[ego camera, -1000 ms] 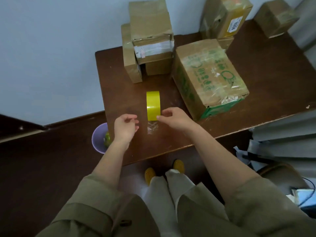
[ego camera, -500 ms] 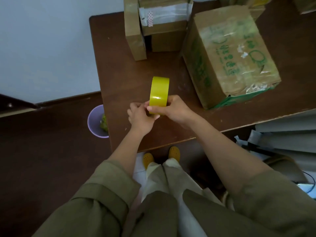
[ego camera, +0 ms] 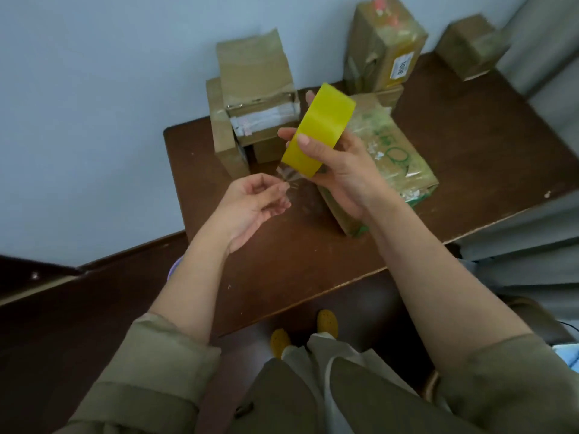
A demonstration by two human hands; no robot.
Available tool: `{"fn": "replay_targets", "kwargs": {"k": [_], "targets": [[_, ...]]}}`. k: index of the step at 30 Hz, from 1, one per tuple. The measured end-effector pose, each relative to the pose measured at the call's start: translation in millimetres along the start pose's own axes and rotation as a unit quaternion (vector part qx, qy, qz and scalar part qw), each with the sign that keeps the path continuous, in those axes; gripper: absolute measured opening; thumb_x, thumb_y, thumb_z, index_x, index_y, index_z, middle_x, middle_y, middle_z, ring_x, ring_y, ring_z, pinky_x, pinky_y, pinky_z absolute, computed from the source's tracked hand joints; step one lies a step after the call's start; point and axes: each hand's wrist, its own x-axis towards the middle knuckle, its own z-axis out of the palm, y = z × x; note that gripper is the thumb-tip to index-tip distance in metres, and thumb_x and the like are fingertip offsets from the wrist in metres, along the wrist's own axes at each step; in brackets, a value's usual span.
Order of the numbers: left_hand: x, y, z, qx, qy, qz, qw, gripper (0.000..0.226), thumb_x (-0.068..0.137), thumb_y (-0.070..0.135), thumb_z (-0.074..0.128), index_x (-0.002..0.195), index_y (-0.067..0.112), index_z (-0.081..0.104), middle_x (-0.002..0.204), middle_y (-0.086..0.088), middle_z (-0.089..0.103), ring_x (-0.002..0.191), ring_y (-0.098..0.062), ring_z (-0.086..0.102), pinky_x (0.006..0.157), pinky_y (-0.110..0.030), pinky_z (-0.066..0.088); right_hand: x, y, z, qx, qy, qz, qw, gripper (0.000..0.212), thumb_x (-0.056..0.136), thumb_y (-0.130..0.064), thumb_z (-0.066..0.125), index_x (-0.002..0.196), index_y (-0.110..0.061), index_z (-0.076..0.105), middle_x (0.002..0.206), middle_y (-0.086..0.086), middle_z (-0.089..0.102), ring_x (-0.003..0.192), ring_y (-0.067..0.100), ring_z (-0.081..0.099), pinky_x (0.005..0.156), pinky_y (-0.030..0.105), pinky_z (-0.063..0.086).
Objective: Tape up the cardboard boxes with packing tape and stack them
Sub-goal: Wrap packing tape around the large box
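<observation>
Since half a second ago the tape roll (ego camera: 318, 130) has been lifted clear of the brown table (ego camera: 313, 261) and is now held tilted in the air above it; the head view has tipped up, so more boxes are seen.

Table: dark wood, set against the pale wall.

Green-printed box (ego camera: 398, 158): largest carton, lying on the table just behind the tape roll, partly covered by it and the right hand.

Open-flapped box (ego camera: 253, 76): on the table left of the green-printed box, a white label strip seen at its mouth; a narrow carton (ego camera: 224, 130) stands against its left side.

Labelled box (ego camera: 385, 45): at the table's far edge behind the green-printed box. Small box (ego camera: 471, 47): further right, blurred.

Right hand (ego camera: 344, 173): clamped on the yellow roll, thumb laid on its outer face, fingers behind.

Left hand (ego camera: 253, 202): just left of the roll, fingers curled; the clear loose tape end (ego camera: 289, 175) is pinched at its fingertips.
</observation>
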Motion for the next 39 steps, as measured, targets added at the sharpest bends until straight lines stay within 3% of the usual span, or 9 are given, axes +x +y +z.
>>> {"fn": "replay_targets", "kwargs": {"k": [6,13,17,21,25,29,34,37,39], "targets": [[7.8,49.9,55.2,0.062,-0.055,-0.01,0.996,0.006,0.086,0.005,0.067,0.091,0.004,0.063,0.061,-0.002,0.065,0.061,-0.011,0.064,0.063,-0.022,0.054,-18.0,-51.0,-45.0,0.03,0.088,-0.034,0.995,0.009,0.095,-0.021,0.061,0.103,-0.024,0.065,0.119,0.001,0.072,0.098,0.016,0.066,0.084,0.043,0.048],[21.2,68.2,113.2,0.171,-0.052,-0.015,0.984,0.011,0.091,0.005,0.066,0.081,0.003,0.061,0.058,-0.002,0.061,0.054,-0.008,0.061,0.058,-0.02,0.054,-13.0,-57.9,-107.3,0.067,0.208,-0.031,0.975,0.035,0.094,-0.024,0.067,0.126,-0.012,0.061,0.12,0.003,0.069,0.11,0.023,0.063,0.084,0.047,0.051],[35.9,65.0,149.5,0.175,-0.038,0.0,0.984,0.014,0.094,0.003,0.061,0.081,0.004,0.058,0.058,-0.002,0.057,0.053,-0.008,0.057,0.057,-0.02,0.052,-7.3,-63.6,-142.1,0.08,0.207,-0.027,0.975,0.037,0.092,-0.024,0.069,0.126,-0.011,0.06,0.129,0.008,0.066,0.125,0.033,0.059,0.099,0.058,0.048],[54.1,67.8,189.0,0.175,-0.026,0.001,0.984,0.015,0.094,0.001,0.06,0.08,0.004,0.058,0.059,-0.003,0.056,0.054,-0.009,0.055,0.059,-0.022,0.052,-0.3,-77.3,-179.1,0.088,0.215,-0.026,0.972,0.016,0.096,-0.022,0.065,0.111,-0.02,0.061,0.119,0.0,0.069,0.113,0.025,0.063,0.102,0.059,0.047],[66.5,65.6,205.0,0.181,-0.004,-0.01,0.984,0.013,0.094,0.003,0.061,0.082,0.005,0.06,0.064,-0.002,0.057,0.058,-0.009,0.057,0.061,-0.02,0.053,6.0,-80.0,-213.0,0.058,0.225,-0.033,0.972,0.015,0.097,-0.014,0.063,0.107,-0.025,0.058,0.108,-0.008,0.071,0.103,0.01,0.067,0.095,0.05,0.055],[75.6,50.2,202.8,0.219,0.053,-0.021,0.974,0.008,0.097,0.007,0.06,0.089,0.008,0.061,0.076,-0.005,0.061,0.071,-0.012,0.062,0.079,-0.028,0.054,8.9,-74.1,-230.8,0.023,0.189,-0.032,0.981,0.025,0.093,-0.003,0.065,0.106,-0.024,0.057,0.107,-0.005,0.07,0.099,0.007,0.067,0.091,0.043,0.058],[77.8,37.1,192.0,0.203,0.099,-0.026,0.974,0.006,0.097,0.01,0.06,0.091,0.011,0.059,0.078,-0.003,0.06,0.073,-0.013,0.06,0.079,-0.029,0.051,5.1,-50.2,-235.4,-0.154,0.13,-0.023,0.979,0.059,0.083,0.004,0.075,0.121,-0.027,0.043,0.137,0.012,0.054,0.129,0.025,0.053,0.11,0.048,0.044],[77.4,36.2,185.9,0.226,0.113,-0.029,0.967,0.009,0.097,0.006,0.057,0.089,0.011,0.058,0.078,-0.003,0.057,0.072,-0.013,0.057,0.07,-0.024,0.048,2.4,-40.8,-232.4,-0.222,0.1,-0.036,0.969,0.095,0.082,0.01,0.073,0.144,-0.029,0.013,0.141,0.009,0.045,0.132,0.024,0.046,0.101,0.019,0.045],[78.8,36.7,182.1,0.25,0.124,-0.031,0.96,0.011,0.098,0.005,0.054,0.09,0.011,0.057,0.083,-0.004,0.057,0.072,-0.014,0.057,0.069,-0.024,0.048,1.5,-35.8,-229.8,-0.259,0.09,-0.032,0.961,0.101,0.081,0.013,0.072,0.152,-0.014,0.006,0.137,0.007,0.042,0.129,0.023,0.045,0.087,0.01,0.046]]}}
